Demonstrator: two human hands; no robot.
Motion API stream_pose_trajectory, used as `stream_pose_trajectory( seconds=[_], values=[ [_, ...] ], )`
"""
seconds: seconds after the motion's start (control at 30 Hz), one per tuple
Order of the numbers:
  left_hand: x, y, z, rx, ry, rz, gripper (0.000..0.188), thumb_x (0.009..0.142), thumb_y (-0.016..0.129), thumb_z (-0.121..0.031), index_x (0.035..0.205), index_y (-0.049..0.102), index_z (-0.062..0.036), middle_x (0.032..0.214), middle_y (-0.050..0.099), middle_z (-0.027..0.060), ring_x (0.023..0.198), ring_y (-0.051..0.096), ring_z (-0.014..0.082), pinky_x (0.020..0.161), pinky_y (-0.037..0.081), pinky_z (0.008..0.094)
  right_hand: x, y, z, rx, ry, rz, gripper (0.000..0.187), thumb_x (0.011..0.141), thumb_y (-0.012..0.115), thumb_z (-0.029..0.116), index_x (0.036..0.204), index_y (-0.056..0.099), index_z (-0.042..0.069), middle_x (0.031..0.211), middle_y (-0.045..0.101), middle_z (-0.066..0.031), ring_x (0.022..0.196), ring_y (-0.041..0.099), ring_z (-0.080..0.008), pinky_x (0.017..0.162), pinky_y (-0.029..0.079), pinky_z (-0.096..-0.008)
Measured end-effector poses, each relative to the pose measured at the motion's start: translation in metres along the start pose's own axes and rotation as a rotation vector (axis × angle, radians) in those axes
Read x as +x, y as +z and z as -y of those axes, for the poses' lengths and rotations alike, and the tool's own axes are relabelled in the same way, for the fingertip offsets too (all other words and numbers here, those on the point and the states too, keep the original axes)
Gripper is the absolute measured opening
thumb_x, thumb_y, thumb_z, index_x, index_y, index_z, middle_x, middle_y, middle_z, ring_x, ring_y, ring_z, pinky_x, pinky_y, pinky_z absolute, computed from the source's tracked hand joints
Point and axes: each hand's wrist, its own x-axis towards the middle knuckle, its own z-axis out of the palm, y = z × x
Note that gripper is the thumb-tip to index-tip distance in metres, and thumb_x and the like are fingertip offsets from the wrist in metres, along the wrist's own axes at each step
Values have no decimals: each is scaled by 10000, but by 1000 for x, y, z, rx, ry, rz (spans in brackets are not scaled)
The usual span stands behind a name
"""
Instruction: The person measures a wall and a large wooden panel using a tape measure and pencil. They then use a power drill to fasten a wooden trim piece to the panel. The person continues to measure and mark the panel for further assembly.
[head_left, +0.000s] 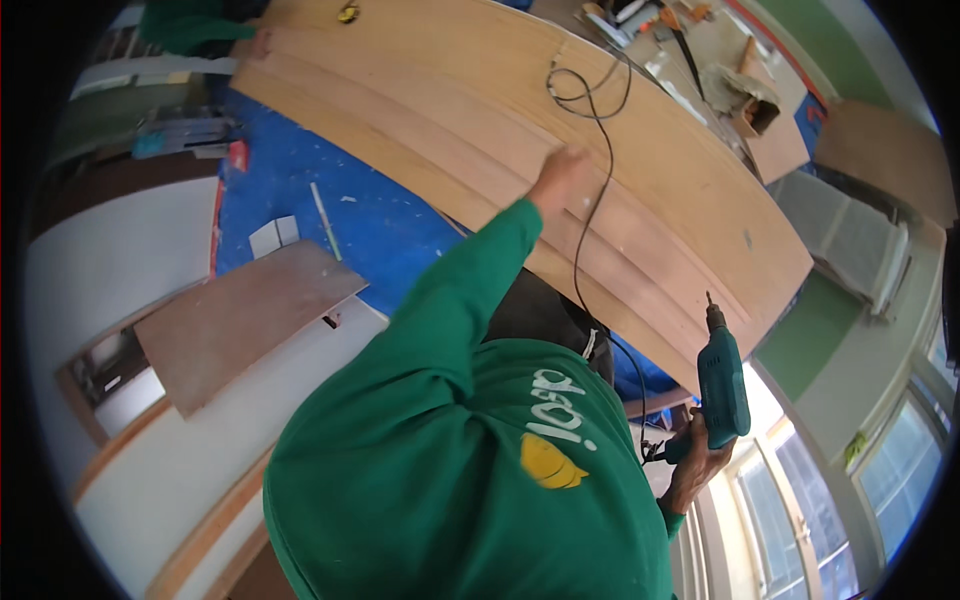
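My right hand (695,465) is wrapped round the grip of a teal power drill (725,385), held at the right with its bit pointing up and away from me. A black cord (597,205) runs from its handle across the work and loops at the far side. My left hand (563,180) is over the middle of the long wooden panels (450,165); it is somewhat blurred, fingers curled in, and whatever they may hold is hidden. Narrower strips lie lengthwise along the panels. I cannot tell whether the left hand touches the wood.
Another person's hand (262,42) rests at the panels' far left end, near a yellow tape measure (348,13). Blue sheeting (375,225) covers the surface beneath. A brown board (250,320) lies at the left. Tools and scraps crowd a bench (690,60) at the back right.
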Motion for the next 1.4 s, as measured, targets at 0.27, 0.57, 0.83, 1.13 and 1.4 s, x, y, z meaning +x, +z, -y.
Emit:
stream_pose_trajectory(
  seconds=[0.27,0.57,0.83,1.13,1.4],
  values=[
    [-385,-66,-243,-262,463,683,227,1040,616,-166,1141,730,2,1119,704,166,1081,684,304,959,556,377,32,65,2,-181,-190,472,394,896,783,217,1195,633,10,865,687,-70,665,609,-150,644,505,-317],
    [-486,-139,-259,-829,1046,784,229,1023,723,-244,1186,815,-112,1279,669,221,1087,681,311,897,572,380,-59,185,52,-255,-254,692,427,892,768,210,1228,601,8,808,658,-67,633,608,-145,575,498,-304],
    [-525,-317,-237,-1035,1010,612,226,1020,702,-206,1170,808,-75,1127,712,196,873,697,277,771,571,375,-152,315,53,-271,-227,767,410,914,774,199,1221,599,-8,762,649,-69,608,630,-152,546,503,-296],
    [-438,-464,-215,-263,957,678,194,1011,678,-113,1168,708,-3,1089,710,124,983,698,238,861,570,366,-210,430,102,-180,-300,715,303,940,767,143,1164,620,1,768,647,-47,620,619,-125,556,490,-277],
    [-295,-521,-39,419,153,125,344,1002,707,-217,1276,690,-9,1113,736,137,985,722,245,895,566,374,-203,519,136,-252,-290,646,449,932,789,239,1273,600,17,792,692,-71,637,664,-140,556,528,-290]
  ],
)
